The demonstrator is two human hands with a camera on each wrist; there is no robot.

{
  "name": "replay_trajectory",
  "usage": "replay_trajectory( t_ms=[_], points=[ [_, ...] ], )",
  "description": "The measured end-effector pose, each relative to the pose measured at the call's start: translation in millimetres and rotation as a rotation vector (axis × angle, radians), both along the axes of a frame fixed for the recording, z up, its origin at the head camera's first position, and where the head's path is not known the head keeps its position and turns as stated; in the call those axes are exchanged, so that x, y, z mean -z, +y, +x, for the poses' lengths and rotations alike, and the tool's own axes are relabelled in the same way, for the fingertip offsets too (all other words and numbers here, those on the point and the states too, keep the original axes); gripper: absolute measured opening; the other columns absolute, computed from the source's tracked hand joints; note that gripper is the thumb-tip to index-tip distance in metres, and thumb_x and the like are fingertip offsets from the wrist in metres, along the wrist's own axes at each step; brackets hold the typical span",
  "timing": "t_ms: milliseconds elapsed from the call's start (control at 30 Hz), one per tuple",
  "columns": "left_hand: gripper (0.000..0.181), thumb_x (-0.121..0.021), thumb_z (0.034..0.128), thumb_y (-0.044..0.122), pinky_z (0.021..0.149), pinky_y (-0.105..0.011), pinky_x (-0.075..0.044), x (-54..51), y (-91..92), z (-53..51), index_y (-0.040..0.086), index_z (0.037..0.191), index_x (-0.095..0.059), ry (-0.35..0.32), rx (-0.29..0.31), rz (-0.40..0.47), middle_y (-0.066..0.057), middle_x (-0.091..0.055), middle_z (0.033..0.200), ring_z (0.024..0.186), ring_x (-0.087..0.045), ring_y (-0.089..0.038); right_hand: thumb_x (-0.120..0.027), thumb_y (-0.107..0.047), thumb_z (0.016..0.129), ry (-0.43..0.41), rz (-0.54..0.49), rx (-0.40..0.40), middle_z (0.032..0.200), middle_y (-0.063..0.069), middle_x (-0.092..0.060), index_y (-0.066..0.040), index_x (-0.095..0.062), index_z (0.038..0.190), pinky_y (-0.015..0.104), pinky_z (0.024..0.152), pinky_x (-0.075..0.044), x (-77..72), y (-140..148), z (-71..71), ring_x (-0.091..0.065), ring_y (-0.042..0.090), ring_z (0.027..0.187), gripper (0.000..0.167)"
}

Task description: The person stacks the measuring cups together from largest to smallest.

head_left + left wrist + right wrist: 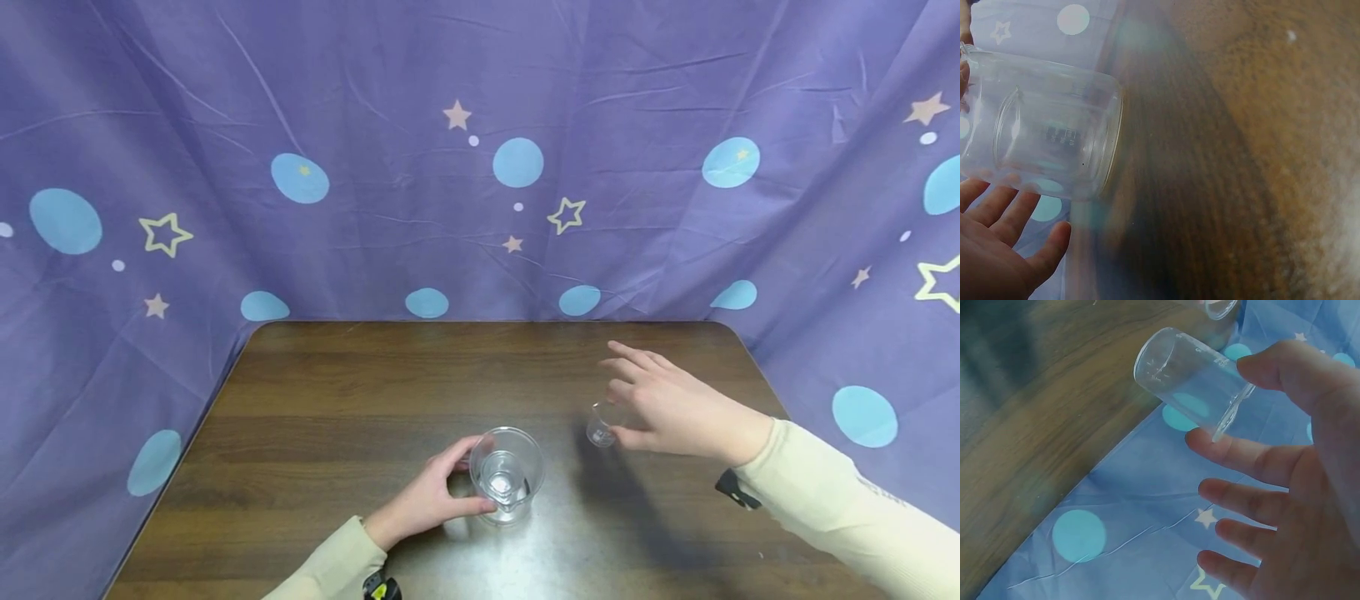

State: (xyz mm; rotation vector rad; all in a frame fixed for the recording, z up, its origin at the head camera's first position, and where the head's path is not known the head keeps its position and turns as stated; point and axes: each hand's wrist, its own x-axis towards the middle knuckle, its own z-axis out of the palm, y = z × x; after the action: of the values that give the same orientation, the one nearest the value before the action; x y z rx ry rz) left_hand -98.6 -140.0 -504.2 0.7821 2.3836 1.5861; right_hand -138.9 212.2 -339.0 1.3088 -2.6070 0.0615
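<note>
In the head view, a large clear glass beaker [528, 450] stands upright on the wooden table. A smaller glass beaker [1063, 140] with white markings is nested in it. My left hand [438, 492] grips the large beaker from its left side, thumb at the front and fingers behind. To the right, my right hand [671, 408] pinches a small clear beaker [1188, 378] by its rim between thumb and index finger, the other fingers spread. Whether that small beaker's base touches the table, I cannot tell.
The brown wooden table [337, 400] has rounded far corners. A purple curtain [390, 192] with stars and blue dots hangs behind it and along both sides. Dark bands [733, 492] show at both wrists.
</note>
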Motion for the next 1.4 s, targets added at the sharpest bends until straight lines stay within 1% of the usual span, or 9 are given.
replay_trajectory(
  t_ms=[167, 367, 533, 667, 867, 1067, 1300, 1400],
  points=[
    [0.083, -0.09, 0.0816, 0.027, 0.106, -0.05, -0.051, 1.3, 0.9, -0.8, 0.009, 0.152, -0.049, 0.025, 0.004, 0.002, -0.012, -0.061, 0.142, 0.122, -0.061, -0.029, -0.079, -0.03, 0.082, -0.001, 0.009, -0.03, 0.127, 0.019, -0.066, -0.009, -0.067, 0.088, 0.059, 0.112, -0.044, -2.4, -7, 0.6, -0.048, 0.048, 0.139, 0.024],
    [0.084, -0.09, 0.081, 0.027, 0.108, -0.049, -0.05, 0.6, 0.3, 0.3, 0.01, 0.152, -0.049, -0.005, -0.003, 0.003, -0.009, -0.06, 0.145, 0.122, -0.061, -0.025, -0.08, -0.032, 0.08, 0.034, 0.02, -0.072, 0.129, 0.019, -0.066, -0.009, -0.066, 0.089, 0.058, 0.111, -0.045, -2.9, -17, 1.6, -0.049, 0.047, 0.138, 0.028],
    [0.084, -0.09, 0.0808, 0.028, 0.107, -0.046, -0.051, -1.0, 0.1, 1.5, 0.009, 0.151, -0.049, -0.001, -0.005, 0.006, -0.008, -0.06, 0.145, 0.122, -0.06, -0.022, -0.081, -0.033, 0.081, 0.045, 0.033, -0.105, 0.129, 0.02, -0.066, -0.008, -0.066, 0.088, 0.058, 0.109, -0.046, -6.0, -26, 3.9, -0.049, 0.047, 0.137, 0.03],
    [0.084, -0.09, 0.0806, 0.027, 0.107, -0.044, -0.051, -1.5, 0.1, 1.7, 0.009, 0.151, -0.049, 0.006, -0.004, 0.006, -0.008, -0.061, 0.144, 0.122, -0.06, -0.02, -0.081, -0.032, 0.081, 0.037, 0.031, -0.145, 0.126, 0.018, -0.067, -0.008, -0.067, 0.09, 0.057, 0.11, -0.047, -9.6, -34, 5.2, -0.05, 0.047, 0.138, 0.03],
    [0.083, -0.091, 0.0806, 0.027, 0.107, -0.043, -0.051, -1.7, 0.0, 1.3, 0.01, 0.151, -0.05, 0.002, -0.005, 0.003, -0.008, -0.061, 0.145, 0.121, -0.06, -0.02, -0.082, -0.033, 0.083, 0.005, 0.051, -0.193, 0.12, 0.012, -0.068, -0.009, -0.072, 0.099, 0.055, 0.112, -0.045, -12.2, -44, 5.6, -0.049, 0.045, 0.14, 0.031],
    [0.083, -0.09, 0.0812, 0.028, 0.107, -0.045, -0.051, -0.8, 0.1, 1.0, 0.011, 0.151, -0.049, 0.001, -0.002, 0.002, -0.007, -0.06, 0.145, 0.122, -0.061, -0.023, -0.083, -0.034, 0.081, -0.014, 0.066, -0.228, 0.125, 0.013, -0.068, -0.01, -0.071, 0.101, 0.053, 0.113, -0.046, -11.0, -55, 4.6, -0.048, 0.044, 0.141, 0.033],
    [0.082, -0.09, 0.0816, 0.026, 0.107, -0.039, -0.051, -0.6, 0.1, 1.0, 0.012, 0.152, -0.049, 0.008, 0.006, 0.013, -0.007, -0.061, 0.144, 0.121, -0.061, -0.022, -0.087, -0.034, 0.077, -0.015, 0.073, -0.279, 0.132, 0.014, -0.065, -0.014, -0.069, 0.1, 0.052, 0.114, -0.045, -9.0, -69, 2.8, -0.048, 0.043, 0.142, 0.035],
    [0.083, -0.09, 0.0817, 0.026, 0.107, -0.039, -0.051, -0.6, 0.0, 0.8, 0.011, 0.152, -0.049, 0.02, 0.011, 0.017, -0.008, -0.06, 0.146, 0.122, -0.061, -0.022, -0.087, -0.032, 0.075, -0.01, 0.084, -0.295, 0.133, 0.014, -0.065, -0.015, -0.068, 0.099, 0.051, 0.114, -0.045, -7.7, -74, 1.7, -0.047, 0.043, 0.142, 0.035]
  ],
)
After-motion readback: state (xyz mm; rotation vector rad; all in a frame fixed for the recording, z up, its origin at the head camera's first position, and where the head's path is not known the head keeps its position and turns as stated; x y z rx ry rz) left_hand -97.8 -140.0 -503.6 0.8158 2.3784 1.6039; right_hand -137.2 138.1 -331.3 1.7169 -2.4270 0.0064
